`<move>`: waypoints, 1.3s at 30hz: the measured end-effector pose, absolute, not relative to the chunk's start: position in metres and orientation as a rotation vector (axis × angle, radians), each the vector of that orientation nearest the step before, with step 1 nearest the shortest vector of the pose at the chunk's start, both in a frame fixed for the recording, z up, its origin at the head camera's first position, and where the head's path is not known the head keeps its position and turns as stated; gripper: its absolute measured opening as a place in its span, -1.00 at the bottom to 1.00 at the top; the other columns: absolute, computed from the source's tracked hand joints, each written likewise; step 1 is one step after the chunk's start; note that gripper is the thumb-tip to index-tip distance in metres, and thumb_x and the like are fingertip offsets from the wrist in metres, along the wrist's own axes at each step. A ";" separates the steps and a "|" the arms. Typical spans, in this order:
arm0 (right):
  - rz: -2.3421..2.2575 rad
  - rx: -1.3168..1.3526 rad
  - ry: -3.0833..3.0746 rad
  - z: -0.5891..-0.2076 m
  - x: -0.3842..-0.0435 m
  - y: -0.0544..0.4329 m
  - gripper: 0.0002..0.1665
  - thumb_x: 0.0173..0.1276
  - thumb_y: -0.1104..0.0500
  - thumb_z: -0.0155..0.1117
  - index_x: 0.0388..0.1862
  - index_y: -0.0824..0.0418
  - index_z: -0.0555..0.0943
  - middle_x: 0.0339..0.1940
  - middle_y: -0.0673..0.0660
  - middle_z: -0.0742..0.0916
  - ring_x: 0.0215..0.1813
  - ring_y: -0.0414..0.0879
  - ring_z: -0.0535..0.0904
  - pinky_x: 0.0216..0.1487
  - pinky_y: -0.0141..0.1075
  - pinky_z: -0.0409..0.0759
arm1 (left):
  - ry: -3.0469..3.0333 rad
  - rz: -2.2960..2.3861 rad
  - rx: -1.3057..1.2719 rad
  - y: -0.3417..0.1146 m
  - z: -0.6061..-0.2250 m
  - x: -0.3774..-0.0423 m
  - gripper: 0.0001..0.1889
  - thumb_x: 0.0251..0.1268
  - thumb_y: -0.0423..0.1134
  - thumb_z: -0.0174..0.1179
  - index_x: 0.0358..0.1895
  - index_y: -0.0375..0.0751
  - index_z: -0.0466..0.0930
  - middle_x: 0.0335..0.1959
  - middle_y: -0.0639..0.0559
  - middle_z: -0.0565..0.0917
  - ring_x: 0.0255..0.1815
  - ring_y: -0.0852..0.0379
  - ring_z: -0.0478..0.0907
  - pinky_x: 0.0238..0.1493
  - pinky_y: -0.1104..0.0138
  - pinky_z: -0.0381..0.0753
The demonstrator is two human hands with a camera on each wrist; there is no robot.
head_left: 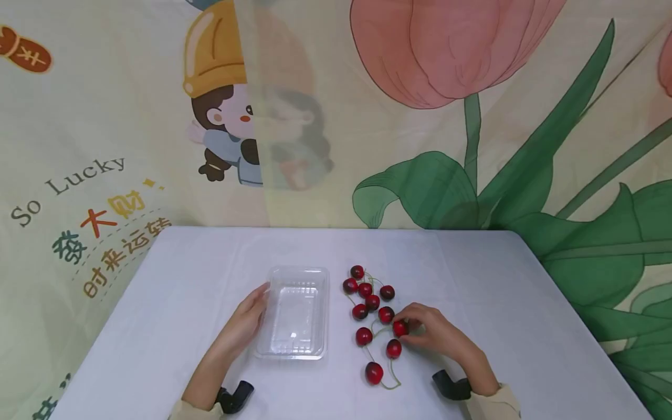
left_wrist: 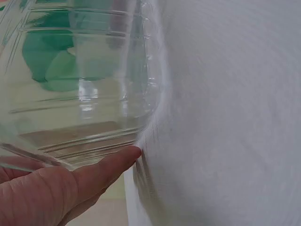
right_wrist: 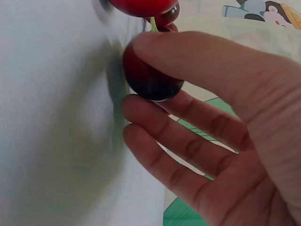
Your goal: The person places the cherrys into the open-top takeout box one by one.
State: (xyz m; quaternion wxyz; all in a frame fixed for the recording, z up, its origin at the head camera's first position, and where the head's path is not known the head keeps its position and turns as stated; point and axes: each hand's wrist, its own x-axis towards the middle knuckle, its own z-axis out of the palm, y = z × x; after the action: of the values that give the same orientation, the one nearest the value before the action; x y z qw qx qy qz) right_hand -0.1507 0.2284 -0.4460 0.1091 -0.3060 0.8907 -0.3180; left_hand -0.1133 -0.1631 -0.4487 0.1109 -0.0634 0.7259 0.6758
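A clear plastic container (head_left: 294, 312) lies on the table, its hollow side up. My left hand (head_left: 253, 312) rests against its left side, with extended fingers (left_wrist: 110, 167) touching the wall low down, close to the tablecloth. Several dark red cherries with green stems, among them one cherry (head_left: 374, 373) at the front, lie right of the container. My right hand (head_left: 430, 329) pinches a cherry (right_wrist: 150, 70) at the right edge of this group, thumb on top of it. The other fingers of that hand spread loosely beneath in the right wrist view.
A white cloth covers the table (head_left: 178, 280). Behind it hangs a printed curtain (head_left: 315, 204) with a tulip and a cartoon child. Black wrist mounts (head_left: 451, 386) sit on both wrists. More cherries (head_left: 362, 289) cluster toward the back of the group.
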 end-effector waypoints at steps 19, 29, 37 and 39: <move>-1.154 -0.973 2.759 -0.427 -0.141 0.223 -0.52 0.05 0.38 0.51 0.01 0.28 0.64 -0.11 0.11 0.69 -0.21 -0.27 0.62 -0.27 -0.29 0.72 | 2.026 2.102 -0.240 -0.152 -0.454 -0.113 -0.46 0.57 -0.31 -0.31 0.52 -0.38 -0.07 0.54 -0.37 -0.06 0.56 -0.31 -0.19 0.49 -0.08 -0.10; -1.242 -1.275 2.635 -0.398 -0.150 0.191 -0.48 0.04 0.40 0.52 0.03 0.26 0.63 -0.12 0.10 0.70 -0.17 -0.23 0.63 -0.24 -0.37 0.71 | 1.965 2.178 -0.255 -0.155 -0.457 -0.111 -0.47 0.57 -0.32 -0.26 0.52 -0.37 -0.04 0.55 -0.33 -0.04 0.57 -0.26 -0.17 0.50 -0.09 -0.10; -1.271 -1.305 2.489 -0.391 -0.149 0.153 -0.51 0.08 0.39 0.50 0.03 0.24 0.62 -0.12 0.08 0.69 -0.19 -0.21 0.65 -0.19 -0.32 0.71 | 1.989 2.179 -0.206 -0.157 -0.456 -0.109 -0.48 0.58 -0.33 -0.26 0.50 -0.41 -0.03 0.53 -0.37 0.00 0.56 -0.29 -0.15 0.49 -0.12 -0.10; -1.304 -1.291 2.438 -0.390 -0.148 0.140 -0.54 0.12 0.36 0.48 0.03 0.22 0.62 -0.12 0.09 0.68 -0.20 -0.18 0.66 -0.20 -0.29 0.72 | 2.015 2.164 -0.190 -0.157 -0.455 -0.109 -0.48 0.58 -0.32 -0.26 0.50 -0.41 -0.03 0.53 -0.37 0.01 0.55 -0.29 -0.14 0.48 -0.13 -0.08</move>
State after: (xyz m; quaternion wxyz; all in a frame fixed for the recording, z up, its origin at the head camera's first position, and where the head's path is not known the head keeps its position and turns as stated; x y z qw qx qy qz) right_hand -0.1480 0.1405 -0.3900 0.0450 -0.4227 0.7982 -0.4269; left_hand -0.1089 -0.1575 -0.4552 0.0892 -0.0639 0.6775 0.7273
